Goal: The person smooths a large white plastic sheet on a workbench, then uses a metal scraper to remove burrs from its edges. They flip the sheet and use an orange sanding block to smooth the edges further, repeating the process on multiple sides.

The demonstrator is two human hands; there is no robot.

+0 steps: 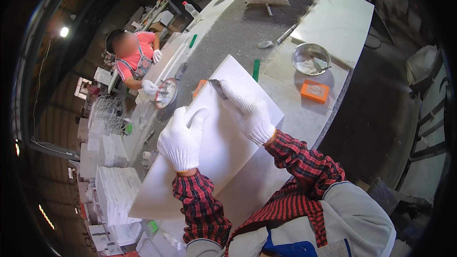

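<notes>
A white stone slab [216, 128] lies tilted across the bench in front of me. My left hand [181, 139], in a white knitted glove, grips its left edge, with the thumb on the face and the fingertips partly hidden over the edge. In my gloved right hand [250, 112] is a putty knife, its flat metal blade [218, 88] touching the slab near the upper left edge. The knife's handle is hidden inside my fist. Partly behind the slab shows an orange thing [199, 87].
To the right are a metal bowl [310, 59] with white paste and a tool, an orange box [314, 91] and a large slab [335, 24]. A green strip [256, 70] lies beyond my slab. Across the bench, a gloved co-worker [138, 59] reaches to an oval dish [166, 93].
</notes>
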